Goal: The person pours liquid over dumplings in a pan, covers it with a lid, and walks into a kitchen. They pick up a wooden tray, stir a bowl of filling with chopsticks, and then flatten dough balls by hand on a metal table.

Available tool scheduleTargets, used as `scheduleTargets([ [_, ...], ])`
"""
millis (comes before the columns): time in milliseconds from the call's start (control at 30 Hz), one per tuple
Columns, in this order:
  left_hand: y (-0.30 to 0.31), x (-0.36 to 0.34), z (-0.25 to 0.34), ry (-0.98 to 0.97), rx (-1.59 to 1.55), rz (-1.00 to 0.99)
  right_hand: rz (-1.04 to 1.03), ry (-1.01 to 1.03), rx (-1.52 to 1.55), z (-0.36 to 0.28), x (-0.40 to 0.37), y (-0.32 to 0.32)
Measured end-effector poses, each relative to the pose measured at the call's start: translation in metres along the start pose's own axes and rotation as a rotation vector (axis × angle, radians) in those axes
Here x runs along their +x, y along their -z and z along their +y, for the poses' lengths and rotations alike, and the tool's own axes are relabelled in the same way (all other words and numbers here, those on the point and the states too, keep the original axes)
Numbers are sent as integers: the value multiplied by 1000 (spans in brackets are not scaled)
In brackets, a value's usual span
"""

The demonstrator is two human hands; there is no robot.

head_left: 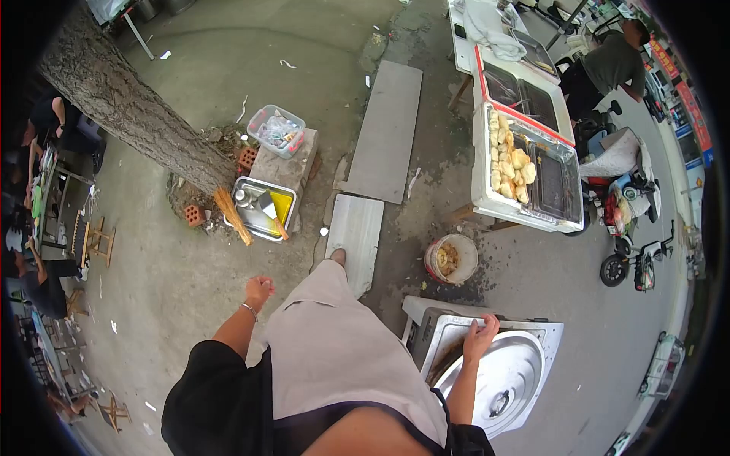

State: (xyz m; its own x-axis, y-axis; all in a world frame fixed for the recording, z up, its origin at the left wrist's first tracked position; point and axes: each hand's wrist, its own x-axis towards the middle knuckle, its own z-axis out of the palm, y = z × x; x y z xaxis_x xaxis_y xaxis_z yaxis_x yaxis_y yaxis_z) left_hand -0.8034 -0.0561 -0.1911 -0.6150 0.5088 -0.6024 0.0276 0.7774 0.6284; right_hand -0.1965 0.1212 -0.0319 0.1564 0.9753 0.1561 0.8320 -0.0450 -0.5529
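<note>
My left hand [260,289] hangs in the air over the concrete ground, left of my apron, its fingers curled; whether anything is inside them is hidden. My right hand [482,333] rests at the upper edge of a metal stove top [553,334], beside a round silver lid [523,365] with a handle. The fingers of that hand are partly apart and bent over the edge, with no object seen in them. Ahead of the lid stands a bucket [465,273] with food scraps inside.
A food cart [484,175] holding pale buns [506,156] stands front right. Ahead left are a tree trunk [144,99], a metal tray [293,199] with yellow liquid, and a plastic tub [278,144]. Boards [353,235] lie underfoot. People sit far left; another person [608,64] is far right.
</note>
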Motion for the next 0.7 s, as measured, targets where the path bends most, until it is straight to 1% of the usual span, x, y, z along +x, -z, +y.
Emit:
scheduleTargets([
  [33, 3, 7, 29, 51, -72, 2, -51, 55, -57, -2, 9, -18],
  [67, 9, 18, 54, 103, -147, 7, -135, 50, -75, -1, 18, -31],
  [100, 14, 35, 73, 71, -124, 26, -217, 55, -89, 4, 31, -48],
  [133, 19, 51, 90, 43, -99, 47, -242, 56, -126, 21, 39, -71],
  [167, 25, 66, 107, 17, -69, 68, -310, 137, -160, 54, 49, -96],
  [233, 43, 83, 155, 9, -24, 70, -471, -119, 126, 47, 73, -121],
  [267, 49, 93, 174, 3, 4, 67, -550, -214, 137, 41, 84, -131],
  [333, 52, 119, 190, 22, -13, 52, -698, -409, 153, 23, 114, -147],
  [400, 46, 153, 200, -2, -32, 72, -793, -500, 168, -2, 148, -164],
  [433, 38, 171, 188, -29, -43, 103, -841, -543, 174, -13, 170, -174],
  [467, 29, 186, 178, -54, -53, 137, -885, -335, 57, 34, 184, -208],
  [533, 12, 215, 158, -148, 66, 208, -951, -197, 24, -14, 247, -230],
  [567, 1, 225, 159, -187, 126, 243, -987, -127, 5, -37, 278, -237],
  [600, -3, 219, 195, -70, -20, 234, -1000, -147, 60, -38, 310, -261],
  [700, -16, 222, 278, 199, -70, 201, -979, -117, 86, -81, 423, -316],
])
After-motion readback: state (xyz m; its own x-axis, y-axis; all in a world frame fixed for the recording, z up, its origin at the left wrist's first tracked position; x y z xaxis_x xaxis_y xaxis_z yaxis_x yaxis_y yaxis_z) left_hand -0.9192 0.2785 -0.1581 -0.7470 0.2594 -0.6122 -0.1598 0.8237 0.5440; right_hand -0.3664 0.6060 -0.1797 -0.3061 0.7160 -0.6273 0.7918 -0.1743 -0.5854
